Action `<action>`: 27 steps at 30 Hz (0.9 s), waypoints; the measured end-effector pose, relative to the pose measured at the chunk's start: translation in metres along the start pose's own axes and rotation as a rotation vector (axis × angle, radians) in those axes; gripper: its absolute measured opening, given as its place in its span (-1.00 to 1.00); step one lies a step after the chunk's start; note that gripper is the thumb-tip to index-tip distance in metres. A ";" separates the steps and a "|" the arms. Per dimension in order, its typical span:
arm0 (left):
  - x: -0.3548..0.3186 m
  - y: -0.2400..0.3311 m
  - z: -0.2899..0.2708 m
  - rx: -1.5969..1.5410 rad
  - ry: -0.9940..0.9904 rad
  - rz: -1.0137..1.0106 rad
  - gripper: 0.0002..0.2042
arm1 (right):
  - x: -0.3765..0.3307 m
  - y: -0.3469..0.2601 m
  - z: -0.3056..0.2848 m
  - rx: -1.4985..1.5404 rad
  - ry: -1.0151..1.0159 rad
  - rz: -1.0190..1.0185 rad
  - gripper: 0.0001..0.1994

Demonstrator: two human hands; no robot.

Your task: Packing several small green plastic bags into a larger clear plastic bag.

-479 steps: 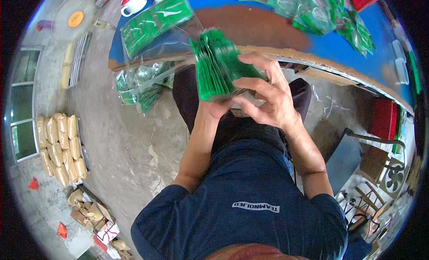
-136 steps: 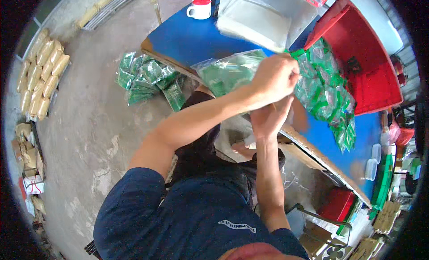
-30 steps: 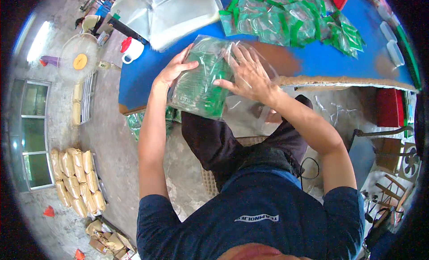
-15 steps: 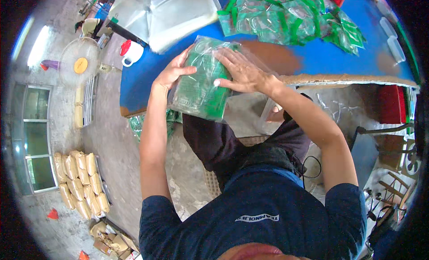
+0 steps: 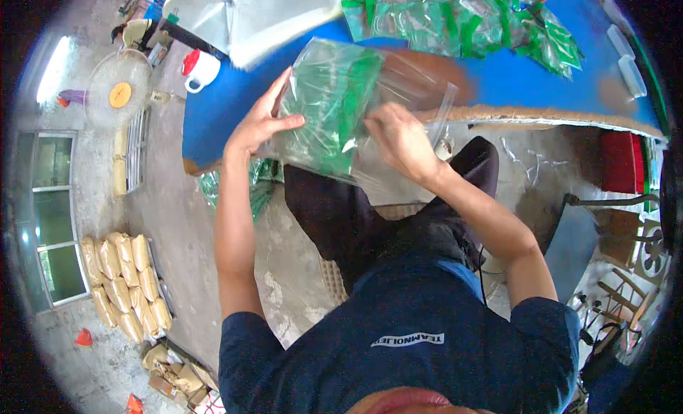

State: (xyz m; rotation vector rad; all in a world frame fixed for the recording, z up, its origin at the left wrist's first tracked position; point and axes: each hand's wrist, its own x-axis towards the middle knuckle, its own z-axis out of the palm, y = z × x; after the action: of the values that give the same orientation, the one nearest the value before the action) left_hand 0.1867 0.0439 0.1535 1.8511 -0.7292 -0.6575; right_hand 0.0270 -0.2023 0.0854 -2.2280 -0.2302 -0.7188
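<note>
A clear plastic bag [image 5: 297, 93] with green-printed plastic packets inside is held up over my lap, against the front edge of the blue table. My left hand [image 5: 260, 126] grips its left side, thumb lying across the top face and the fingers running behind. At the right edge of the green contents, my right hand [image 5: 404, 140] has its fingers curled and closed on the bag's plastic; the fingertips are partly hidden and slightly blurred. The bag's loose transparent flap [image 5: 434, 111] spreads out to the right, behind that hand.
On the blue table [image 5: 220, 115] lie a heap of green-and-clear packets [image 5: 469, 22], a stack of clear plastic sheets [image 5: 284, 22] and a white cup with a red top [image 5: 203, 72]. More green packets [image 5: 228, 190] sit below its left end. A fan [image 5: 119, 93] stands left.
My right hand has lifted off the packets' face, curled its fingers and moved right to the bag's edge. The clear flap now spreads out rightward. My left hand has shifted slightly left.
</note>
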 end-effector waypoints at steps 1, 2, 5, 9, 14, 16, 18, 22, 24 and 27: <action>0.002 -0.002 -0.007 0.012 -0.031 0.007 0.02 | 0.010 -0.012 0.005 0.095 -0.139 0.047 -0.82; 0.007 0.001 -0.009 0.018 -0.069 0.015 0.02 | 0.016 -0.019 0.010 0.186 -0.279 0.102 -0.82; 0.011 -0.004 -0.022 -0.018 -0.121 -0.043 0.04 | 0.007 -0.011 0.016 0.260 -0.312 -0.129 -0.85; 0.016 0.003 -0.025 0.163 -0.160 -0.013 0.04 | -0.016 -0.009 0.044 0.205 -0.349 -0.350 -0.81; 0.028 0.019 -0.007 0.589 0.032 0.029 -0.10 | -0.029 -0.033 0.043 0.193 -0.332 -0.356 -0.62; 0.021 0.021 0.021 0.991 0.284 0.255 -0.15 | -0.038 -0.035 0.015 0.112 -0.336 -0.369 -0.65; 0.017 0.015 0.047 1.184 0.246 0.266 -0.18 | -0.044 -0.034 -0.018 0.406 -0.506 -0.225 -0.74; 0.006 0.008 0.062 1.283 0.295 0.189 -0.13 | 0.007 0.008 -0.061 0.265 -0.169 -0.113 -0.74; 0.003 0.008 0.058 1.285 0.311 0.211 -0.13 | 0.067 0.024 -0.064 0.121 -0.048 0.317 -0.63; 0.021 0.004 0.069 1.204 0.241 0.223 -0.13 | 0.117 0.124 -0.052 -0.221 0.236 0.054 -0.46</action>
State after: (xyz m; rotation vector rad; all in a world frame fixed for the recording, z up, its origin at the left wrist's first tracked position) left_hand 0.1504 -0.0150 0.1307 2.7691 -1.2944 0.2700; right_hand 0.1475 -0.3321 0.1025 -2.3189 0.0283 -1.0090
